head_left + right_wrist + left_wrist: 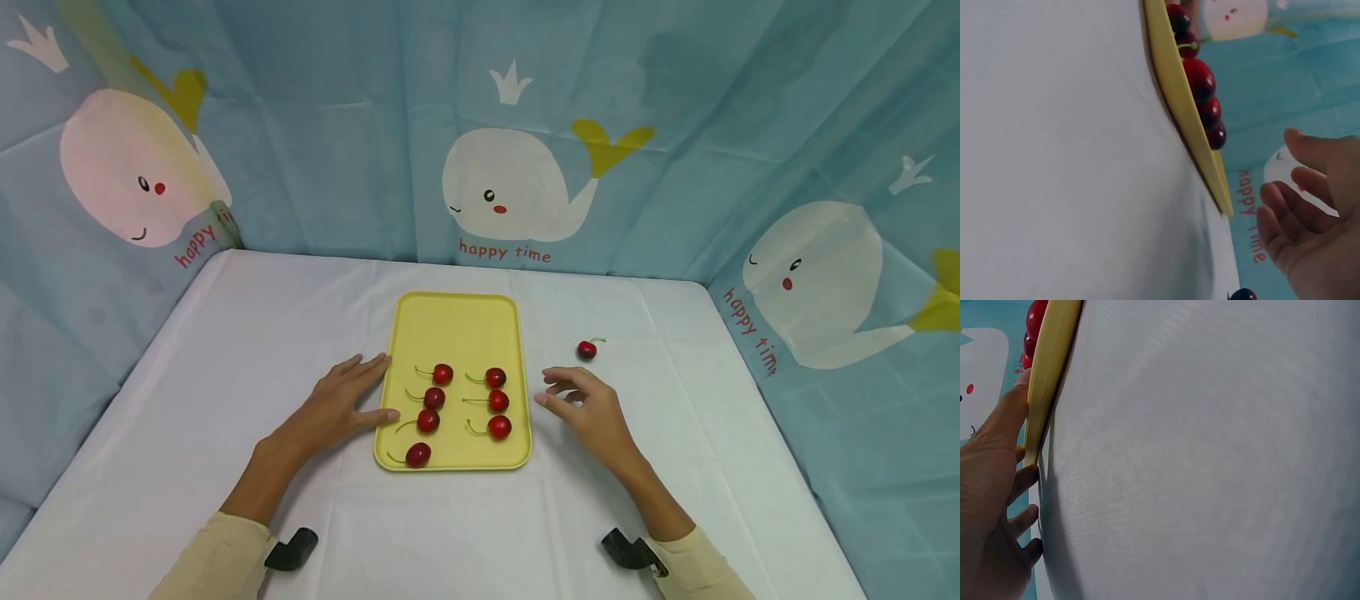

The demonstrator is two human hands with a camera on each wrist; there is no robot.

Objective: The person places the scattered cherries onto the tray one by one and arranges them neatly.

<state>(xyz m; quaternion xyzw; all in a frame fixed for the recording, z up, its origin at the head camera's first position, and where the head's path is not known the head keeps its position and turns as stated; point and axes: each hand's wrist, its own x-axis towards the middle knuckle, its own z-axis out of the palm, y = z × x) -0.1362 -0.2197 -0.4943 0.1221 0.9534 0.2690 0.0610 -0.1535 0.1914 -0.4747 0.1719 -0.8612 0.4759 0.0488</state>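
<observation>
A yellow tray (457,329) lies on the white table, bearing red cherries with green stems in two columns. The left column has several cherries (428,421); the right column has three cherries (498,402). My left hand (341,400) rests at the tray's left edge, fingers fairly straight and thumb tip over the rim. My right hand (588,412) hovers just right of the tray, fingers loosely bent with nothing between them, as the right wrist view also shows. One more cherry (587,350) lies on the table beyond the right hand's fingers.
A white cloth (300,292) covers the table. Blue curtains (315,167) with whale prints surround it at the back and both sides. Black wrist-worn devices (292,550) sit by both sleeves.
</observation>
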